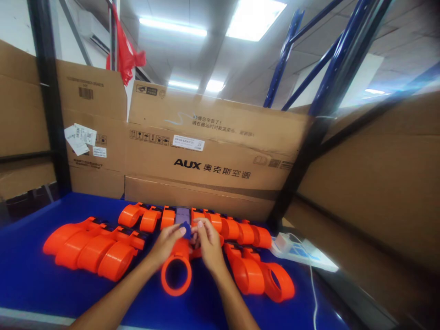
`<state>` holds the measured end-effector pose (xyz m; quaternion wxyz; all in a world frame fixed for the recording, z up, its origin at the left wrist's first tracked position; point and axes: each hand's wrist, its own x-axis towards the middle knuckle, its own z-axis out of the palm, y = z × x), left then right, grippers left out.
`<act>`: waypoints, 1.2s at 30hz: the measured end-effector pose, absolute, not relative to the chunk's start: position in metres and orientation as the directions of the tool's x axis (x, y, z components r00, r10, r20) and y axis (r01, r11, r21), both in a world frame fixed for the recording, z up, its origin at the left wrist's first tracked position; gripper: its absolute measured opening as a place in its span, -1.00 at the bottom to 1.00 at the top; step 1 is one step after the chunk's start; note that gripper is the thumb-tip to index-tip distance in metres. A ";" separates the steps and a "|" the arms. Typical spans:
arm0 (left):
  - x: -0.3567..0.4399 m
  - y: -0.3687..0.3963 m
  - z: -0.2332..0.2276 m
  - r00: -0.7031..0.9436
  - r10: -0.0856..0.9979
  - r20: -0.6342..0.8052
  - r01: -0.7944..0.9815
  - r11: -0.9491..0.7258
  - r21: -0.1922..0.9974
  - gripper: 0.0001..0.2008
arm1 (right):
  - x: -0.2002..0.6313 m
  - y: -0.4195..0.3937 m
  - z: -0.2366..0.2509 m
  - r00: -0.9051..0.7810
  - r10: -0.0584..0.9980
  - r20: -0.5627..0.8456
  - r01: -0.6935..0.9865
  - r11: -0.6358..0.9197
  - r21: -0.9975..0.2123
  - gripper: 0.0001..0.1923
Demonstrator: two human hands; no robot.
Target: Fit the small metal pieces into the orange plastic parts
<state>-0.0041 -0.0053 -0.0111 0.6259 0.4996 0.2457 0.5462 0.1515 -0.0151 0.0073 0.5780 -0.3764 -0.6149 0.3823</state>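
Note:
My left hand (167, 241) pinches a small dark blue piece (186, 228) between thumb and fingers, above the middle of the table. Close beside it, my right hand (208, 242) has its fingers curled together near the piece; what they hold, if anything, is hidden. Just under my hands lies an orange plastic part with a round ring (176, 292), its ring end toward me. Part of another orange piece shows below my right fingers. Beyond the hands, a phone-like device with a lit screen (183, 215) stands among the orange parts.
Orange ring parts with black ends lie in a left group (94, 250), a back row (230, 228) and a right group (249, 275) on the blue table (144, 307). A white power strip (309, 254) with a charger and cable sits right. Cardboard (213, 160) walls the back.

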 end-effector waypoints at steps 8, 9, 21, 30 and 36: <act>-0.016 0.003 -0.006 0.253 0.967 -0.003 -0.677 0.179 0.714 -0.45 | 0.170 -0.012 0.010 0.129 0.837 0.532 0.095 0.524 -0.847 -0.55; -0.017 0.003 -0.004 0.254 0.967 -0.012 -0.688 0.190 0.700 -0.44 | 0.170 -0.014 0.012 0.131 0.829 0.543 0.099 0.534 -0.839 -0.55; -0.015 -0.005 0.001 0.265 0.964 -0.014 -0.707 0.205 0.677 -0.45 | 0.190 -0.080 0.011 -0.090 0.952 0.294 0.932 0.185 -0.312 -0.82; -0.015 -0.005 -0.001 0.270 0.963 0.001 -0.739 0.207 0.641 -0.45 | 0.191 -0.102 -0.006 -0.074 0.997 0.033 0.992 0.077 -0.099 -0.58; -0.016 -0.005 0.001 0.292 0.956 -0.006 -0.719 0.224 0.658 -0.41 | 0.193 -0.100 -0.008 -0.079 0.995 0.065 0.994 0.083 -0.065 -0.56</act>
